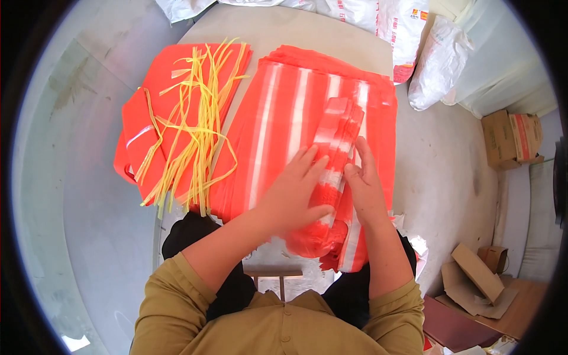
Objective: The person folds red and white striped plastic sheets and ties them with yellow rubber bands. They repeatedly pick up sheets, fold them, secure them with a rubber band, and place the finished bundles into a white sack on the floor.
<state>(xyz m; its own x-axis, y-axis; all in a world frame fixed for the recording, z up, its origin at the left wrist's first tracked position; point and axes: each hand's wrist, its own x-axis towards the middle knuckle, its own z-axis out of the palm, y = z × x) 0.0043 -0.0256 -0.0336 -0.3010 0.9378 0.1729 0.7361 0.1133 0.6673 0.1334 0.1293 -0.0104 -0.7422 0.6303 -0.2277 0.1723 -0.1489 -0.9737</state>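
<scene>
A narrow folded bundle of red-and-white striped thin plastic (337, 127) lies lengthwise over a wide, flat stack of the same striped plastic sheets (278, 100). These look like plastic bags. My left hand (294, 192) rests over the bundle's left side, fingers spread and thumb stretched out to the right. Along its right edge stands my right hand (368, 192), fingers extended, with the thumb close against the folds. Neither hand is visibly closed round the plastic. The bundle's near end, loose and crumpled, is partly hidden by my left hand.
Left of the stack, loose yellow strips (201, 118) lie across a pile of plain red plastic (168, 68) on the table (284, 26). White printed sacks (402, 35) stand at the far side. Cardboard boxes (500, 139) and opened cardboard (473, 281) sit at the right.
</scene>
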